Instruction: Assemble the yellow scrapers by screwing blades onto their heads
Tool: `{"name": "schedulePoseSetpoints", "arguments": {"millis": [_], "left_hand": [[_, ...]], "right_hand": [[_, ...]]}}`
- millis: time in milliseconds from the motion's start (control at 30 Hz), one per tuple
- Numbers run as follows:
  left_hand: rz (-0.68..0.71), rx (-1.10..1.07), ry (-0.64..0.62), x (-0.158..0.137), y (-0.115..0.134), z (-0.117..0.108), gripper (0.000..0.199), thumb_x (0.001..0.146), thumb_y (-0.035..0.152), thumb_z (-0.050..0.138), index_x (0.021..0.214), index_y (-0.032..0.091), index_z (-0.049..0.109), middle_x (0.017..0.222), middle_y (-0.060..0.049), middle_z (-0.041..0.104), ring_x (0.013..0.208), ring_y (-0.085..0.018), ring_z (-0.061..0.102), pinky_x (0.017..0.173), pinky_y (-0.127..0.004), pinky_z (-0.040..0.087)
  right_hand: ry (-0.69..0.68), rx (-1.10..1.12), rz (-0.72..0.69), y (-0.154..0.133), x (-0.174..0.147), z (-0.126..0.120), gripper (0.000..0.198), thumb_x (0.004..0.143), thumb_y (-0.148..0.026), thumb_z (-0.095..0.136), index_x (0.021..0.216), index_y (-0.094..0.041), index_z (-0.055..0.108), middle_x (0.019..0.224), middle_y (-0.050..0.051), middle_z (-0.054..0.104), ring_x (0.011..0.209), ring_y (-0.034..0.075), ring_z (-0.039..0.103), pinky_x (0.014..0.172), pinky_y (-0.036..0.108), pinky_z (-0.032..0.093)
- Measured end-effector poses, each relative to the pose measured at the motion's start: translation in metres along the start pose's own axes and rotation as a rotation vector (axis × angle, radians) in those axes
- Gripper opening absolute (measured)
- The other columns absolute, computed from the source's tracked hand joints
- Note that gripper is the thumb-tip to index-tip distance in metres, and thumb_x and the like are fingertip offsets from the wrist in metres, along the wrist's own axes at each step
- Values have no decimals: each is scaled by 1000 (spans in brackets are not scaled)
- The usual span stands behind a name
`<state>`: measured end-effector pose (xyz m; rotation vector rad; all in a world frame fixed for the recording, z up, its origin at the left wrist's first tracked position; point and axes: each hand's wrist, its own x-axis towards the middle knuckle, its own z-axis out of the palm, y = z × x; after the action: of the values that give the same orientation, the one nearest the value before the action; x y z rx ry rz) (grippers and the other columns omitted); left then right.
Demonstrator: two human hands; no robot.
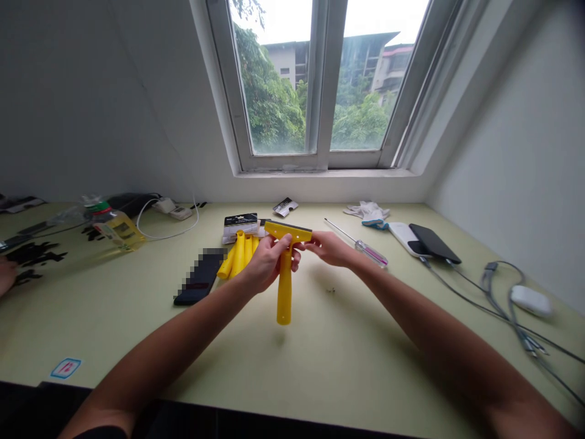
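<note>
A yellow T-shaped scraper [284, 286] with a dark strip along its top edge is held above the table, its handle hanging down. My left hand [269, 259] is closed around its neck, thumb on the front and fingers behind. At the right end of the scraper's head, my right hand [331, 247] has its fingers closed; the fingertips are partly hidden there. Several yellow handles [238, 256] lie behind my left hand, by a black and white packaging card [241, 224]. A few tiny pieces, perhaps screws [330, 291], rest on the table below my right hand.
A screwdriver [371, 253] with a clear handle lies to the right, near white gloves [368, 210]. Beyond are a black phone [434, 242], cables [498, 305] and a white case [531, 300]. At left are a dark phone [201, 280], a bottle [119, 230] and another person's hand [5, 274].
</note>
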<state>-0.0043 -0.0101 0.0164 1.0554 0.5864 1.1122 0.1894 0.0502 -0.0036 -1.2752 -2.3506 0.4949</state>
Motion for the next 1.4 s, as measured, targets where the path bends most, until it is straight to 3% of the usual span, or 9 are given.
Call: {"name": "schedulePoseSetpoints", "arguments": {"millis": [100, 233, 400, 667, 933, 1200, 1400], "left_hand": [[-3, 11, 33, 2, -7, 2, 29, 82, 36, 66, 94, 12, 53, 87, -10, 66, 62, -12, 58, 54, -26, 46], [10, 22, 98, 8, -22, 6, 28, 83, 35, 64, 93, 12, 52, 86, -10, 65, 60, -11, 57, 53, -26, 47], [3, 6, 131, 9, -36, 11, 26, 85, 34, 61, 95, 11, 53, 87, -9, 64, 59, -10, 56, 52, -25, 47], [27, 19, 126, 3, -47, 7, 25, 86, 36, 60, 92, 13, 51, 80, -5, 61, 56, -9, 53, 46, -22, 44], [73, 66, 50, 1, -47, 7, 27, 88, 39, 57, 92, 13, 51, 78, -4, 60, 54, -8, 52, 45, -21, 44], [88, 75, 15, -3, -40, 13, 27, 87, 39, 58, 93, 13, 51, 79, -5, 60, 55, -8, 53, 44, -21, 43], [82, 102, 17, -2, -39, 14, 25, 88, 38, 56, 92, 14, 51, 77, -4, 59, 53, -8, 51, 43, -21, 42]], "right_hand": [[240, 219, 22, -4, -17, -36, 25, 87, -40, 54, 89, -17, 64, 84, 6, 67, 72, 16, 57, 67, 29, 44], [225, 320, -72, -22, -33, -59, 26, 83, -43, 61, 87, -18, 67, 80, 5, 64, 69, 15, 55, 64, 28, 44], [248, 137, -148, -33, -32, -37, 15, 83, -32, 63, 80, -20, 72, 79, 4, 61, 71, 14, 54, 67, 28, 42], [283, 121, -173, -33, -28, -18, 9, 81, -24, 64, 77, -19, 71, 78, 2, 59, 72, 13, 54, 68, 27, 42], [201, 234, -106, -27, -24, -21, 10, 78, -28, 67, 75, -18, 65, 81, 2, 55, 72, 13, 50, 66, 28, 42], [-9, 741, -34, -25, -22, -24, 30, 75, -35, 72, 93, -17, 56, 85, 3, 61, 76, 15, 58, 70, 31, 47], [-105, 871, 25, -33, -23, -24, 32, 74, -33, 73, 98, -15, 60, 81, 4, 66, 70, 14, 60, 68, 31, 48]]}}
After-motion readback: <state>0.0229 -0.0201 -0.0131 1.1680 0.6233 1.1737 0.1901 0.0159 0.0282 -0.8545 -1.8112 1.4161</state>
